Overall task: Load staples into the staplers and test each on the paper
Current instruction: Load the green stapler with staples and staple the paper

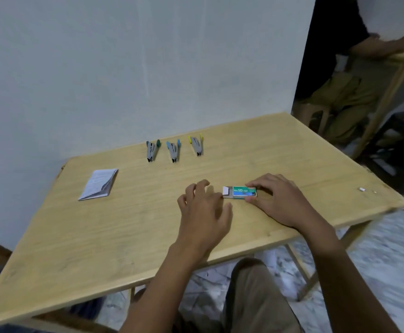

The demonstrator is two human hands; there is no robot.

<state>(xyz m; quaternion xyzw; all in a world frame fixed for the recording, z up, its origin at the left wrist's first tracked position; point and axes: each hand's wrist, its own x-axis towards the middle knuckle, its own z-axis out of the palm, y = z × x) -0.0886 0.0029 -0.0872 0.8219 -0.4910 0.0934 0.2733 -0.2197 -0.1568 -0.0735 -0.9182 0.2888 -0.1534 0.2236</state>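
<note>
Right hand (278,200) pinches the staple box (243,191), left hand (203,212) relaxed beside it; far-edge staplers (173,152) and paper (98,185) look untouched.

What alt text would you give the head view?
A right hand pinches a small green cardboard staple box on a pale wooden table, the left hand at its open white end; three grey staplers and folded white paper lie beyond.

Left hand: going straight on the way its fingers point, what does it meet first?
Probably the staple box, whose slid-out white end lies right at the fingertips of the left hand. Should it just miss, bare table follows up to the yellow-tipped stapler; depth is unclear.
</note>
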